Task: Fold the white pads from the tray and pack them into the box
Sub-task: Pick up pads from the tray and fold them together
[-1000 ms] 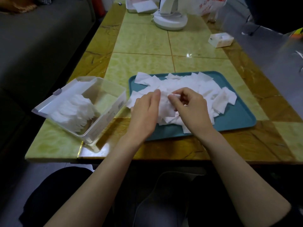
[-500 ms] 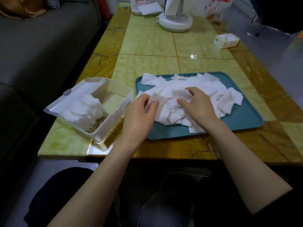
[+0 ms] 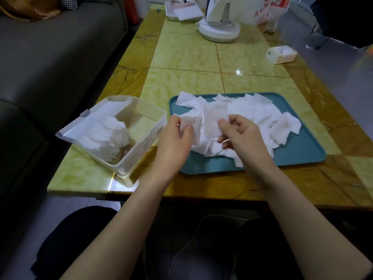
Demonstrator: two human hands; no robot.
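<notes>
A teal tray (image 3: pixel 298 156) on the table holds a loose heap of white pads (image 3: pixel 256 116). My left hand (image 3: pixel 173 138) pinches a folded pad (image 3: pixel 193 128) over the tray's left edge. My right hand (image 3: pixel 242 134) pinches an unfolded pad (image 3: pixel 214 118), lifted a little above the heap. To the left stands a clear plastic box (image 3: pixel 141 142) with its lid open; a stack of folded pads (image 3: pixel 109 136) fills its left part.
A grey sofa (image 3: pixel 50 67) runs along the table's left side. At the far end stand a white round fan base (image 3: pixel 219 31), a small white box (image 3: pixel 281 54) and a plastic bag (image 3: pixel 270 9). The table's front edge is close to my lap.
My left hand has drawn a folded pad off the heap toward the box side. My right hand has lifted another pad from the heap. The view shifted slightly right.
</notes>
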